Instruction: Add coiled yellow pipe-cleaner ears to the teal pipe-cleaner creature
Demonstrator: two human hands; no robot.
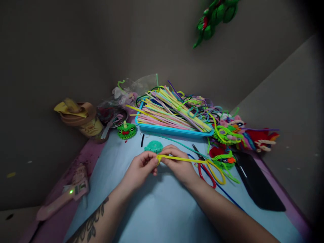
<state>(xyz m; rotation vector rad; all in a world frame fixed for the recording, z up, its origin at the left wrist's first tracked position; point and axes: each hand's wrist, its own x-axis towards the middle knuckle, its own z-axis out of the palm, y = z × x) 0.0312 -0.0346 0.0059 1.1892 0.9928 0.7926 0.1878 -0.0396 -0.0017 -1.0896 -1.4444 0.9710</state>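
grey walls (101, 40) are meeting behind a table, where a pale blue sheet (152, 216) is covering most of the top. a green figure (219, 15) is hanging high on the wall. over the middle of the sheet, the left hand (141, 168) is pinching the bunched end of a yellow strip (194, 160) between thumb and fingers, and the right hand (178, 167) is pinching the same strip just beside it, the two sets of fingertips nearly meeting. the strip's long part is running rightward past the right hand and curving into a loop near the red-handled scissors (207, 175). a round teal piece (154, 146) is lying just beyond the fingers, with a short black strip (142, 140) resting to its left. farther back, a blue tray (174, 131) is holding a heap of coloured fuzzy sticks (164, 113). a small green head (126, 131) is sitting near the tray's left end, and a lidded cup (92, 127) is standing farther left. a pink glue gun (59, 201) is lying at the left, its small light glowing green. a flat black object (260, 182) is resting at the right.
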